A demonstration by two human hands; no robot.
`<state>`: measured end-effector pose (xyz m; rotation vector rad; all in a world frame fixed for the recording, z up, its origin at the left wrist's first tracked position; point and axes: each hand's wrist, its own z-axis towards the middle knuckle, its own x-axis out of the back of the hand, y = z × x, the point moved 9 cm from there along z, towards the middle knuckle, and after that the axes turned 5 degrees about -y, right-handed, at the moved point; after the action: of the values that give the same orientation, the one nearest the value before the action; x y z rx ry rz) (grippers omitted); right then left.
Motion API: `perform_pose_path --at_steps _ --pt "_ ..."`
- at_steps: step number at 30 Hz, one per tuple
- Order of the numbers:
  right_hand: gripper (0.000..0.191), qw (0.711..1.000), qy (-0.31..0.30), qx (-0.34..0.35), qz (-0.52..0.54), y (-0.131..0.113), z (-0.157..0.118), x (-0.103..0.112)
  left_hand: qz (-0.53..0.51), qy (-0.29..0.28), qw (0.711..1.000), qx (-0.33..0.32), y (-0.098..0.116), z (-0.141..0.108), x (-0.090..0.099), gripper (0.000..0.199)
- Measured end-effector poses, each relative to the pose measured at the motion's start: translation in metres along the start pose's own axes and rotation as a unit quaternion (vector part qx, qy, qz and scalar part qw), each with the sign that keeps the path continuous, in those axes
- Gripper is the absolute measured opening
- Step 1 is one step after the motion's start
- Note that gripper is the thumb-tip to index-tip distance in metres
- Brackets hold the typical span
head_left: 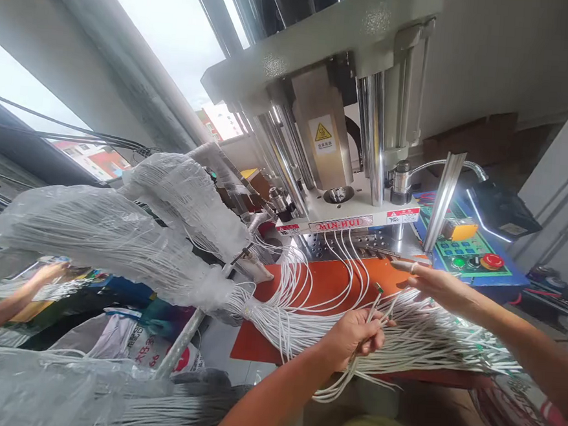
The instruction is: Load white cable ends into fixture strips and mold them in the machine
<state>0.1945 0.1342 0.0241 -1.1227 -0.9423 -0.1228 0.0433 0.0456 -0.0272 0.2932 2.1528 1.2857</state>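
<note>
In the lower middle, my left hand (359, 338) is closed around a few white cables (347, 380); a small green connector end (380, 289) sticks up above its fingers. My right hand (425, 280) reaches in from the right with its fingers stretched out and a pale wrap on one finger. Its fingertips are near a thin metal piece (378, 253) at the front edge of the press; I cannot tell whether they touch. Below both hands a thick bundle of white cables (300, 328) lies across an orange board (330, 278). Several cables run under the press plate (357, 211).
A press (318, 137) with shiny columns stands ahead. To its right is a blue control box (477, 265) with a red stop button (492, 261). Plastic-wrapped cable bundles (102, 239) rest over a metal rail (182, 342) at left. Another person's arm (25, 295) shows at far left.
</note>
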Motion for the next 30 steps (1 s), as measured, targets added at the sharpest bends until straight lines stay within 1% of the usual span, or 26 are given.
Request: perform_pose_path --at_steps 2,4,6,7,8,10,11,12,15,16,17,19,20,21,22,24,25,27,28,29,30 --pt "0.04 0.996 -0.01 -0.007 0.092 0.007 0.005 -0.014 0.013 0.012 1.0 0.011 -0.001 0.003 0.003 0.044" --pt "0.037 0.989 0.01 -0.001 0.146 0.001 0.005 -0.021 0.028 0.021 0.999 0.016 -0.001 0.007 0.005 0.044" --pt "0.034 0.992 0.032 0.019 0.121 -0.016 0.0 -0.025 0.038 0.014 0.999 0.004 0.003 0.011 0.003 0.045" --pt "0.035 0.995 0.03 0.023 0.093 -0.025 -0.002 -0.029 0.038 0.009 0.999 -0.008 0.005 0.013 0.001 0.045" --pt "0.039 0.997 0.016 0.019 0.07 -0.032 -0.005 -0.035 0.036 0.006 0.999 -0.021 0.007 0.015 0.0 0.045" --pt "0.048 0.999 -0.014 -0.007 0.043 -0.038 -0.007 -0.043 0.024 0.013 0.999 -0.042 0.01 0.018 0.001 0.042" --pt "0.052 0.999 -0.021 -0.02 0.036 -0.038 -0.007 -0.044 0.016 0.022 0.999 -0.046 0.011 0.019 0.002 0.041" --pt "0.054 0.999 -0.012 -0.029 0.031 -0.037 -0.007 -0.041 0.009 0.03 0.999 -0.045 0.01 0.02 0.004 0.04" --pt "0.056 0.998 0.05 -0.033 0.037 -0.037 -0.002 -0.024 -0.003 0.038 0.999 -0.021 0.006 0.024 0.006 0.041" --pt "0.056 0.997 0.043 -0.028 0.054 -0.039 0.0 -0.025 -0.004 0.037 0.999 -0.014 0.005 0.025 0.007 0.041" --pt "0.055 0.996 0.009 -0.018 0.082 -0.043 0.003 -0.032 -0.001 0.036 0.999 -0.011 0.005 0.025 0.007 0.04" --pt "0.052 0.983 -0.106 0.007 0.148 -0.054 0.005 -0.057 0.009 0.04 0.999 -0.014 0.005 0.027 0.009 0.036" --pt "0.051 0.975 -0.144 0.016 0.168 -0.057 0.005 -0.066 0.013 0.045 0.999 -0.018 0.006 0.027 0.011 0.036" --pt "0.051 0.974 -0.151 0.021 0.168 -0.057 0.007 -0.07 0.017 0.052 0.998 -0.024 0.006 0.027 0.014 0.036" --pt "0.052 0.981 -0.124 0.023 0.148 -0.052 0.01 -0.066 0.02 0.06 0.998 -0.028 0.007 0.027 0.016 0.036" --pt "0.052 0.998 -0.019 0.026 0.059 -0.032 0.019 -0.045 0.023 0.089 0.995 -0.034 0.007 0.025 0.024 0.037" --pt "0.051 0.999 0.034 0.024 0.001 -0.02 0.023 -0.033 0.027 0.107 0.993 -0.037 0.008 0.023 0.029 0.037" --pt "0.047 0.988 0.099 0.0 -0.122 0.007 0.031 -0.014 0.043 0.14 0.988 -0.053 0.011 0.019 0.038 0.035" --pt "0.046 0.977 0.108 -0.021 -0.184 0.021 0.037 -0.008 0.052 0.153 0.985 -0.065 0.013 0.018 0.042 0.032" --pt "0.044 0.964 0.1 -0.046 -0.242 0.035 0.043 -0.005 0.061 0.16 0.982 -0.078 0.016 0.017 0.044 0.03" --pt "0.041 0.95 0.077 -0.073 -0.293 0.047 0.049 -0.005 0.07 0.163 0.98 -0.09 0.019 0.017 0.046 0.027"
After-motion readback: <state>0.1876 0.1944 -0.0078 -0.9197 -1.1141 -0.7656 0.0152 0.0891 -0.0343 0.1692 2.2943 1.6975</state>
